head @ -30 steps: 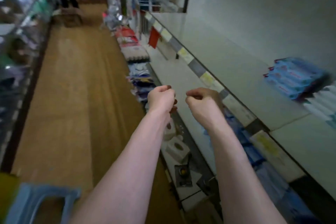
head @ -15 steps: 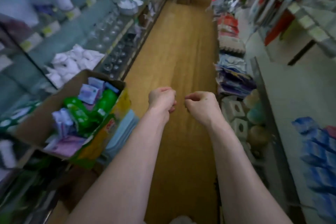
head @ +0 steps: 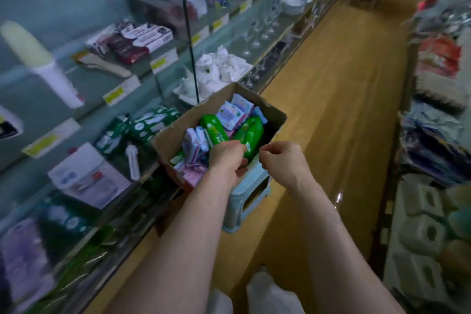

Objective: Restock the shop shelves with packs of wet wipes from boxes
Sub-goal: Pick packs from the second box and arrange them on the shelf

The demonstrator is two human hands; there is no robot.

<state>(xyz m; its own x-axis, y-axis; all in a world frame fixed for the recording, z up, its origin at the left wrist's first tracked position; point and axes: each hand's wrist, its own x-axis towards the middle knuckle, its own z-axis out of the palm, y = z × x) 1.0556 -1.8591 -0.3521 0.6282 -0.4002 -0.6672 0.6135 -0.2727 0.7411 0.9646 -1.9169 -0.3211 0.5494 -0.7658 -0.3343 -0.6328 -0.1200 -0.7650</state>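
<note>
Head view, shop aisle: reaching with the left hand [head: 226,159] into a cardboard box [head: 270,112] perched on a pale blue stool [head: 251,201] beside the glass shelves [head: 163,64]. Curled down over a green pack [head: 251,132] among the wet wipes packs [head: 229,115] heaped inside, touching it at the near edge; impossible to tell whether actually gripping. Holding the right hand [head: 283,159] just beside the box's near corner, curled in on itself with nothing inside. Probably about to lift a pack out. Risky on several counts: seemingly wider than the stool, so liable to tip toward the floor [head: 344,109] if pressed or dragged at the near rim. Packed loose and high, so apt to spill neighbouring packs when pulling one free. Standing close to white china [head: 216,69] and stemmed glasses [head: 257,35] on the shelves behind, so easy to knock with a swinging elbow or pack.
</note>
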